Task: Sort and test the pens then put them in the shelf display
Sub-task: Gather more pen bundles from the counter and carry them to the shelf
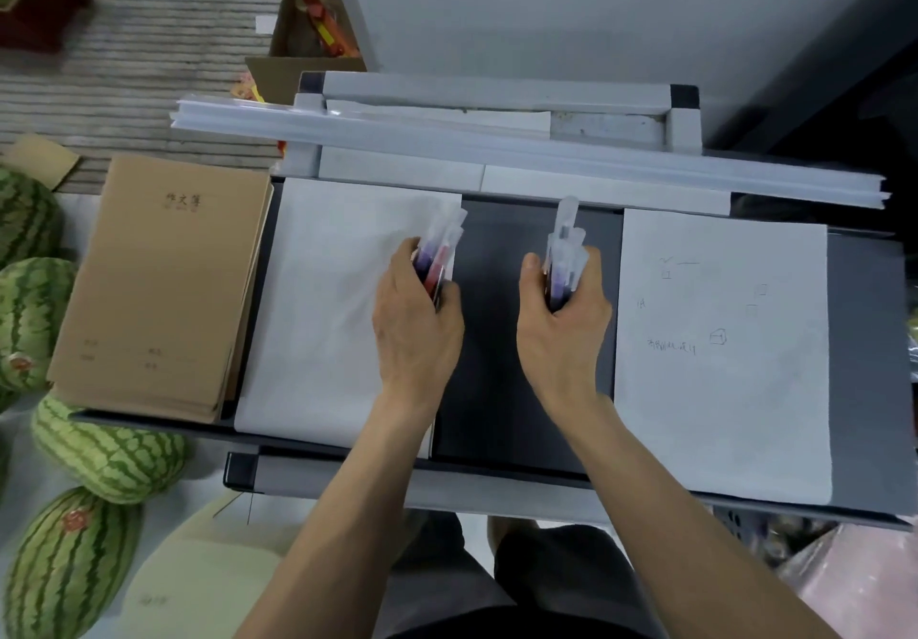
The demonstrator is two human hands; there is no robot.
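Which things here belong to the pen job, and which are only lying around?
Job: left hand gripping the left pen bundle; right hand gripping the right pen bundle; scribbled sheet and blank sheet, probably for testing; dark shelf.
Lying about: brown notebooks; watermelons; cardboard box.

Light even, cool, moderately bright; source not discernible. Shadows faint and soft. Slight washout on the white paper sheet (720,415). Motion blur smears the pens (439,261). Frame edges bend strongly; watermelons (104,454) at left soft.
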